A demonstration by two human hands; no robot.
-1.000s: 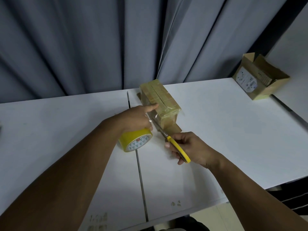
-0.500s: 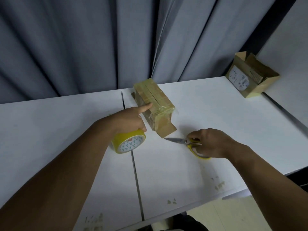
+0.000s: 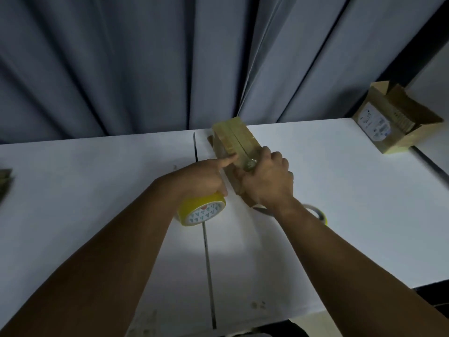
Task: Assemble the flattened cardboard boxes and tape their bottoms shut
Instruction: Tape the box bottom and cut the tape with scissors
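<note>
- The cardboard box (image 3: 233, 139) stood on the white table (image 3: 352, 195), near the far edge and in front of the grey curtain (image 3: 145, 69). Its taped face was up, with a glossy strip along the middle seam. Both hands covered its near end.
- The left hand (image 3: 199, 181) had its grip clenched on the yellow tape roll (image 3: 202, 212), which rested on the table just left of the box. Only the forefinger was stretched out, its tip touching the box's left side. The other fingers were hidden beneath the hand.
- The right hand (image 3: 267, 183) had its grip closed over the box's near top edge, with the fingers curled onto the taped face. The thumb and palm were out of sight. I could not tell whether anything besides the box was pinched there.
- A brown flap lay flat on the table under the right hand, mostly covered by it.
- The scissors (image 3: 319, 215) lay on the table, largely hidden below the right wrist. Only a blurred bit of yellow handle showed on one side of the wrist and a grey sliver on the other.
- An open box (image 3: 393, 125) with a white label on its side sat at the table's far right corner, well apart from the others. Its contents were too dim to make out.
- A dark flat thing (image 3: 4, 181) was cut off by the left edge of the view and too blurred to identify.
</note>
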